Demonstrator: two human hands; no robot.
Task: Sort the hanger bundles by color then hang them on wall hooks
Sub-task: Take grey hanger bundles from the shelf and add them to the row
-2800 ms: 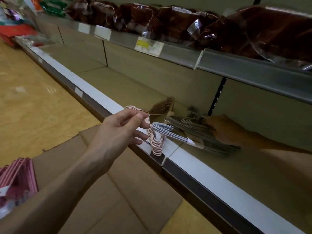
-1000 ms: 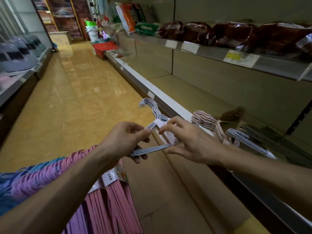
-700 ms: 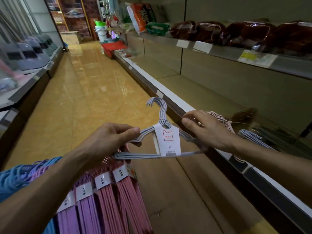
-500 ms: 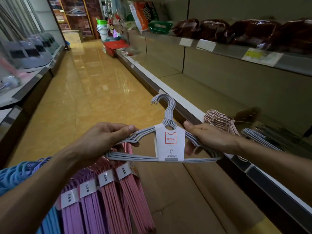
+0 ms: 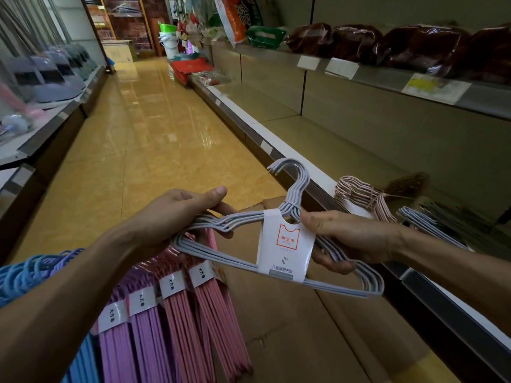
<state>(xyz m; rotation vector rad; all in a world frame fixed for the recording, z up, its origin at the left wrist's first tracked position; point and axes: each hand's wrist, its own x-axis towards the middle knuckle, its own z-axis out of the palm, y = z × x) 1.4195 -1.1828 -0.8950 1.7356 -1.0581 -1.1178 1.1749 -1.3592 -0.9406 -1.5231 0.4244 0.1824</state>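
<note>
Left of the grey hanger bundle [image 5: 279, 252], blue hangers [image 5: 25, 275] drape over the forearm, with purple bundles [image 5: 138, 327] and pink bundles [image 5: 210, 305] lying below it on flattened cardboard [image 5: 290, 341]. The left hand [image 5: 177, 217] grips the bundle's left shoulder, fingers curled round the wires. The bundle is level, its white label [image 5: 284, 250] facing up. The right hand [image 5: 348, 239] clasps the right shoulder beside the neck. Right of the bundle, pale pink hangers [image 5: 362, 194] rest on the shelf [image 5: 318, 139]. Best to keep both grips firm so the wires stay stacked, then lay it with matching grey ones.
</note>
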